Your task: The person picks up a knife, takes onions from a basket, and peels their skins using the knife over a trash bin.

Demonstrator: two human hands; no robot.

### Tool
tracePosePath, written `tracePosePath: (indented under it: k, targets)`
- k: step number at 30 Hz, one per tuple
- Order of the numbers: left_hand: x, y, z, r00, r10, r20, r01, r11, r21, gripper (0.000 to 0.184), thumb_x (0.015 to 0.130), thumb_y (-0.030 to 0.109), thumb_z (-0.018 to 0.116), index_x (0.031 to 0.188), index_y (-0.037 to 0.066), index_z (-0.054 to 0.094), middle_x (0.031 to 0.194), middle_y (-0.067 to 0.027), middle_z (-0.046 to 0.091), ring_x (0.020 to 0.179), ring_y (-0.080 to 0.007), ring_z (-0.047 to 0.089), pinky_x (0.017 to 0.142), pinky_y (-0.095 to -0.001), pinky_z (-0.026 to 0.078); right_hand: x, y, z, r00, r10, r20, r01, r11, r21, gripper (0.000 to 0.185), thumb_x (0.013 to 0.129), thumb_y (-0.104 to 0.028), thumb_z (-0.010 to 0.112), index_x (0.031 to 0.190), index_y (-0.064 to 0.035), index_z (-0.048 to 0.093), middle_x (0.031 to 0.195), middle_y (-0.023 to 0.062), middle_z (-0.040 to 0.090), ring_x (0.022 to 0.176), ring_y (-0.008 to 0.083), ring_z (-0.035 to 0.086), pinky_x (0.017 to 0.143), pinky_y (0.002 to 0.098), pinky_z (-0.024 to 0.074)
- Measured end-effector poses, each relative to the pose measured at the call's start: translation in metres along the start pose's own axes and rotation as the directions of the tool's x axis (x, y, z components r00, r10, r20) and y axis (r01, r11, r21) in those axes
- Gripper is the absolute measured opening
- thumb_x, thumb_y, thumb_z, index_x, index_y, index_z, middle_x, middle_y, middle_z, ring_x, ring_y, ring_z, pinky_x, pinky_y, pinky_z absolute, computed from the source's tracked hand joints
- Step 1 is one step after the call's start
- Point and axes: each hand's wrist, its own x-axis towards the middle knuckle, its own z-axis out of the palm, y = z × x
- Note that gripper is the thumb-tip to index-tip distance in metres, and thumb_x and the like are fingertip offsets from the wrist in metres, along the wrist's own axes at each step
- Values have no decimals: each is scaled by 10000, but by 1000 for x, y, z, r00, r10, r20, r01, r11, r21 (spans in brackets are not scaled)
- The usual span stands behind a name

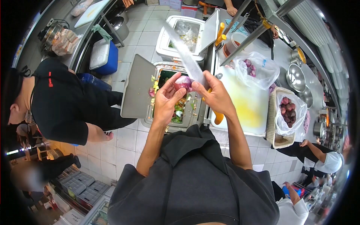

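My left hand is closed around a red onion, part white and part purple. My right hand grips a large knife by its orange handle, and its thumb reaches to the onion's right side. The knife's broad blade slants up and to the left past the onion. Below both hands stands a grey bin with vegetable scraps inside, its lid swung open to the left.
On the right, a white cutting board has a yellow stain. Beyond it are a plastic bag with onions and a basket holding bagged red onions. A white bin stands ahead. A person in black is close on the left.
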Motion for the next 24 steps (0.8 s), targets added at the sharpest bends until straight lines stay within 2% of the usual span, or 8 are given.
tracePosePath:
  k: [7, 9, 11, 13, 15, 17, 19, 24]
  targets:
    - [1, 1, -1, 999, -17, 34, 22, 985, -169, 514, 949, 100, 636, 1404, -40, 442, 1211, -103, 608, 1103, -154, 593, 1008, -344, 476, 0, 5, -1, 982, -140, -130, 142, 990, 5, 632, 785, -509, 800, 1096, -18, 554, 792, 43, 655, 666, 92, 586, 589, 267, 468]
    - [0, -4, -8, 989, 10, 147, 41, 939, -342, 501, 998, 204, 558, 1406, -48, 415, 1233, -127, 582, 1131, -202, 589, 1056, -422, 451, -4, 13, 3, 992, -75, -100, 100, 957, 271, 572, 872, -487, 723, 1161, -34, 529, 898, 52, 619, 613, 92, 555, 544, 246, 458]
    - [-12, -10, -23, 986, 66, 153, 19, 870, -492, 740, 882, 371, 694, 1457, 41, 366, 1274, -138, 534, 1040, -220, 564, 1075, -463, 391, -10, 12, 3, 1000, -8, 13, -4, 684, 729, 476, 948, -484, 620, 1139, -67, 493, 853, 42, 548, 530, 76, 490, 469, 219, 424]
    - [-24, 25, -10, 878, 231, 419, 156, 690, -707, 687, 740, 380, 835, 1304, 175, 500, 1213, -85, 539, 973, -221, 598, 1016, -490, 391, -6, 6, 0, 999, 3, -34, 24, 651, 759, 425, 984, -505, 539, 1069, -97, 457, 779, 14, 473, 479, 61, 432, 418, 202, 380]
    - [-31, 79, 24, 615, 454, 644, 276, 641, -716, 386, 910, 249, 694, 1239, 199, 499, 1136, -141, 613, 781, -334, 688, 1071, -637, 327, -5, 10, -6, 997, 51, -55, -3, 763, 646, 477, 978, -579, 491, 988, -104, 453, 722, -15, 452, 477, 56, 434, 431, 198, 381]
    - [-26, 114, 57, 265, 650, 713, 296, 649, -701, 358, 949, 223, 648, 1266, 199, 484, 1059, -152, 614, 763, -353, 687, 984, -595, 444, -5, 18, -5, 992, 110, -63, -47, 780, 624, 501, 976, -596, 479, 992, -95, 468, 693, -31, 423, 472, 49, 425, 436, 198, 376]
    - [-40, 138, 101, 285, 704, 650, 256, 598, -760, 278, 981, 200, 572, 1258, 182, 600, 1032, -153, 715, 880, -260, 724, 1103, -466, 377, -7, 24, -2, 987, 143, -73, -68, 781, 621, 518, 973, -605, 476, 1002, -88, 474, 693, -32, 417, 473, 48, 423, 437, 199, 376]
    - [-40, 150, 123, 200, 731, 653, 290, 592, -752, 351, 916, 36, 609, 1232, 190, 611, 978, -137, 712, 800, -230, 712, 998, -438, 484, -18, 27, 0, 975, 201, -93, -110, 802, 587, 561, 964, -628, 471, 1021, -70, 478, 691, -24, 413, 486, 51, 428, 444, 209, 387]
